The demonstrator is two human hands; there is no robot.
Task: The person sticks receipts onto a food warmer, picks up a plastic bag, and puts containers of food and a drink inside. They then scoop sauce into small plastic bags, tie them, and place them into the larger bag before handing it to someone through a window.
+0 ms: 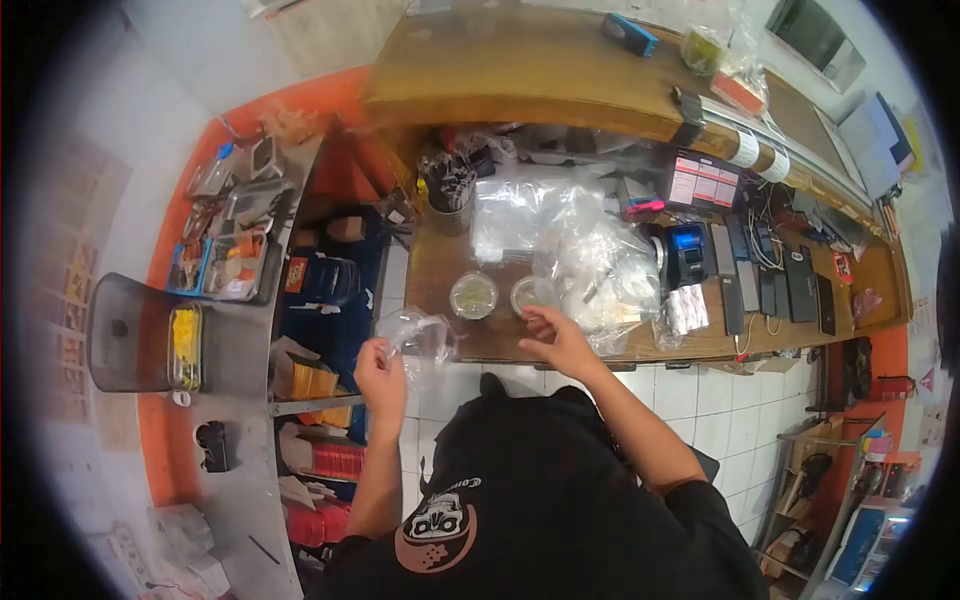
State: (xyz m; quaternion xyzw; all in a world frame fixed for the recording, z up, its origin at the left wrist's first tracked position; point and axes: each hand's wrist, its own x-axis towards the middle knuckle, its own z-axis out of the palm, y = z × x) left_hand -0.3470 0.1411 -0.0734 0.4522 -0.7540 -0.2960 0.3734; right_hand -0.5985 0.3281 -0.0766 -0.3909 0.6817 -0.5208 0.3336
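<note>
A wooden desk [430,300] stretches across the middle of my view, with a raised wooden shelf [520,60] along its far side. To my left stands a long metal counter [235,365], bearing trays and a glass dish of something yellow [186,345]. My black shirt [570,490] fills the lower centre.

On the desk, a crumpled heap of clear plastic [605,265] lies ahead and slightly right, beside a flatter stack of clear plastic sheets [510,215]. Right of the heap sits a blue and black device [686,250].

A loose, see-through bag [425,345] hangs by the desk's near left corner. My left hand [380,372] grips its left edge, fingers closed on the film. My right hand [556,340] is open, fingers apart and slightly curled, at the near edge of the right round tub [530,294]; I cannot tell whether they touch it.

The left round tub [473,296] sits just beside it, between my hands and farther forward. Both are clear, with pale greenish contents.
</note>
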